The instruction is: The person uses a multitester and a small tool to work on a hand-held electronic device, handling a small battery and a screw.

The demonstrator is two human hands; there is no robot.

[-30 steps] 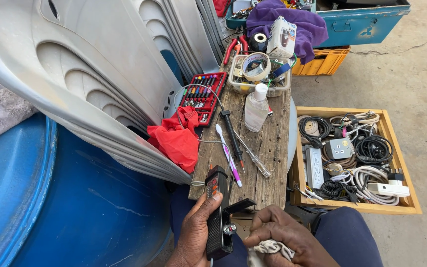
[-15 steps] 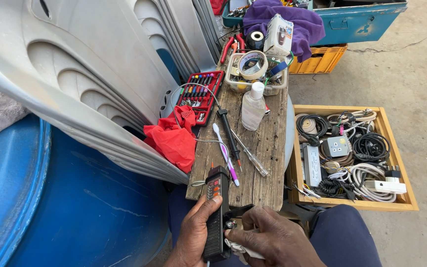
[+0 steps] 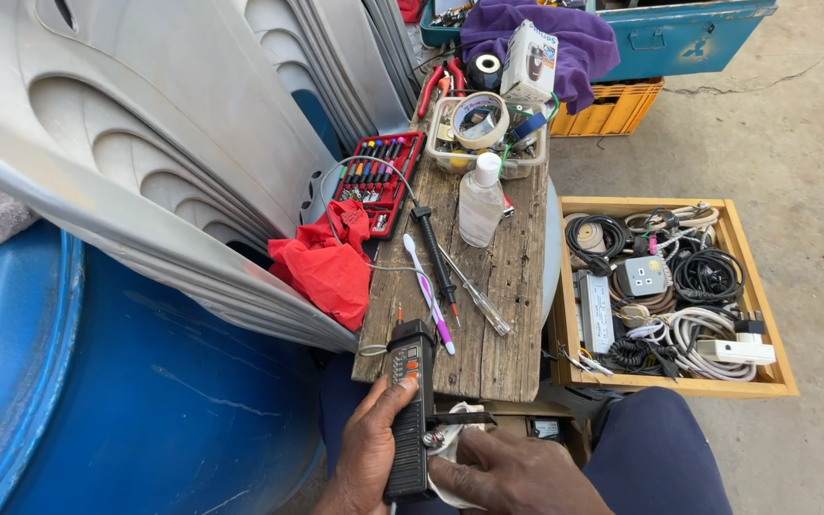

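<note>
Black handheld tester gripped at bottom centre, left hand fingers clamped around it.
Right hand fingers pinch white cloth beside it; trailing lead could snag tools on wooden table.

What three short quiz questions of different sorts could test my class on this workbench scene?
1. True or false: the left hand holds a black tester.
2. What colour is the cloth beside the wooden board?
3. Where do the cables lie? A) wooden box B) blue drum C) plastic tub

Key: 1 true; 2 red; 3 A. The right hand rests beside the tester, on a white rag.
</note>
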